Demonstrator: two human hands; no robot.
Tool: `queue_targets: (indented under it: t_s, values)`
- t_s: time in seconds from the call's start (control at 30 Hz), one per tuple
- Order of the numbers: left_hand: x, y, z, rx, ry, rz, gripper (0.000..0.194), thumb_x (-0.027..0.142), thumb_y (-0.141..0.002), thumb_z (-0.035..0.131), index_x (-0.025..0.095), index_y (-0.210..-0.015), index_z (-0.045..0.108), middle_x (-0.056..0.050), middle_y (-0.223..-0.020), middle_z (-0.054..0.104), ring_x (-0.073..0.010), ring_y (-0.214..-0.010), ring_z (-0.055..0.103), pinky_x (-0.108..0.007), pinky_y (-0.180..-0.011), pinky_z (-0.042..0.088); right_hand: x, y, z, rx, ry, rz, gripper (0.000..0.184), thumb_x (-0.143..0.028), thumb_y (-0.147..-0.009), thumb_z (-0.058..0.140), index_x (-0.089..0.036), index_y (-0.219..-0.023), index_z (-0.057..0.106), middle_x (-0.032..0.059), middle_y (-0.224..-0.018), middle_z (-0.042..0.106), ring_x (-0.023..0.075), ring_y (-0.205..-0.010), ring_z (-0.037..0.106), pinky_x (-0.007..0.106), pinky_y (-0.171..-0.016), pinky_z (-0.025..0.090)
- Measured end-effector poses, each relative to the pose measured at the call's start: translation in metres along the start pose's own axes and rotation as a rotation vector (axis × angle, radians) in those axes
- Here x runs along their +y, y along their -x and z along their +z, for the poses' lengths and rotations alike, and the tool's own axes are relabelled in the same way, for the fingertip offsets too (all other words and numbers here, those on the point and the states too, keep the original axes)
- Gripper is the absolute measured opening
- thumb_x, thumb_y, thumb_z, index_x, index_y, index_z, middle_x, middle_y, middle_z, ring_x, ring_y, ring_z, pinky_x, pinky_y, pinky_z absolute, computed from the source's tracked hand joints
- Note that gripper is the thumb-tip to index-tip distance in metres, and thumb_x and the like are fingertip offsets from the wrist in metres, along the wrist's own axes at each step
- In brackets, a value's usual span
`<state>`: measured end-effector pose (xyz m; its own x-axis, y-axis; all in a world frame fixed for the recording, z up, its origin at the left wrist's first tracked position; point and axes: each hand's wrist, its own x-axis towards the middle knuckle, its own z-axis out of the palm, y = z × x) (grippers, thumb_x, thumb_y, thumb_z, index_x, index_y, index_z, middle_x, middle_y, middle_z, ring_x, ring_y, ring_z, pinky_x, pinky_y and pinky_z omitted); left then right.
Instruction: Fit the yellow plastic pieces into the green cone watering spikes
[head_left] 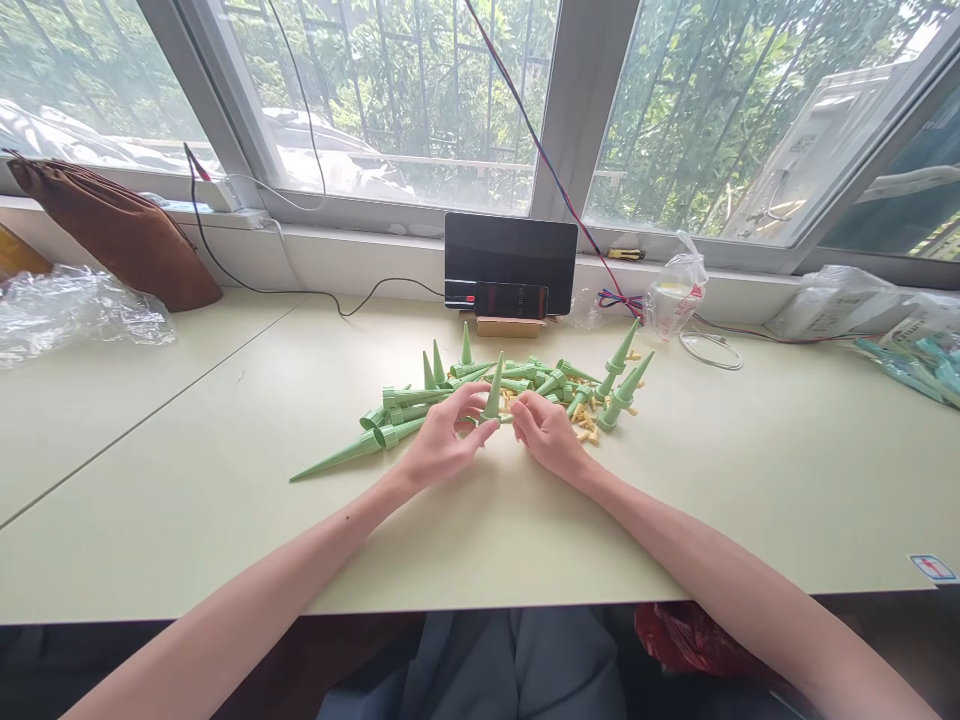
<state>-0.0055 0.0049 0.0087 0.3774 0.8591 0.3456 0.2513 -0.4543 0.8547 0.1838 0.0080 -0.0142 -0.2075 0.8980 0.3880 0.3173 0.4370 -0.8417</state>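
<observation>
Between the thumb and fingers of my left hand [442,440] is a green plastic watering spike [495,388], its point upward. My right hand [547,430] is close beside it, fingers curled in a pinch; a small pale yellow bit shows near the fingertips, but what they hold is unclear. Behind both hands lies a pile of similar green spikes [412,396], some on their sides and some standing on their collars. Small yellow plastic pieces [587,425] are scattered at the right of the pile. One long green spike [334,457] points left, away from the heap.
A dark tablet [510,262] with a phone [512,300] before it leans behind the pile. Cables run along the window sill. At left are a brown drawstring bag [120,230] and clear plastic wrap [82,310]; plastic-wrapped things [919,345] lie at right.
</observation>
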Motion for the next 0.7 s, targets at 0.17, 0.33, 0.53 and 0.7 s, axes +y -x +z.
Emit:
queue_targets:
  t_s: [0.17, 0.33, 0.53, 0.7]
  values:
    - [0.0003, 0.0003, 0.0, -0.013, 0.004, -0.005, 0.039, 0.035, -0.088, 0.064, 0.022, -0.123, 0.053, -0.007, -0.104, 0.068, -0.0192, -0.085, 0.069, -0.036, -0.078, 0.061, 0.0023, -0.0003, 0.0015, -0.032, 0.031, -0.028, 0.045, -0.055, -0.096, 0.044, -0.019, -0.07, 0.053, -0.0024, -0.055, 0.054, 0.01, -0.048, 0.045, 0.023, -0.051, 0.037]
    - [0.0002, 0.0014, -0.0001, -0.024, -0.044, 0.035, 0.04, 0.034, -0.089, 0.063, 0.022, -0.125, 0.052, -0.006, -0.102, 0.068, -0.0202, -0.09, 0.068, -0.037, -0.082, 0.06, 0.0037, -0.0001, 0.0013, -0.046, 0.035, -0.014, 0.05, -0.056, -0.097, 0.04, -0.019, -0.065, 0.052, -0.0033, -0.048, 0.049, 0.0106, -0.045, 0.046, 0.024, -0.052, 0.038]
    - [-0.0005, 0.0024, 0.0002, -0.045, -0.052, 0.057, 0.04, 0.033, -0.09, 0.061, 0.023, -0.127, 0.051, -0.006, -0.103, 0.069, -0.0193, -0.088, 0.067, -0.036, -0.08, 0.059, 0.0051, -0.0006, 0.0015, -0.033, 0.09, -0.045, 0.061, -0.06, -0.098, 0.034, -0.019, -0.052, 0.043, -0.0013, -0.048, 0.047, 0.0105, -0.046, 0.043, 0.025, -0.05, 0.035]
    - [0.0007, 0.0025, 0.0002, -0.052, -0.06, 0.068, 0.039, 0.031, -0.089, 0.061, 0.023, -0.127, 0.052, -0.007, -0.105, 0.07, -0.0212, -0.095, 0.067, -0.037, -0.083, 0.059, 0.0045, 0.0, 0.0018, -0.025, 0.135, -0.015, 0.069, -0.065, -0.097, 0.03, -0.02, -0.044, 0.034, -0.0014, -0.041, 0.039, 0.0101, -0.042, 0.039, 0.026, -0.047, 0.031]
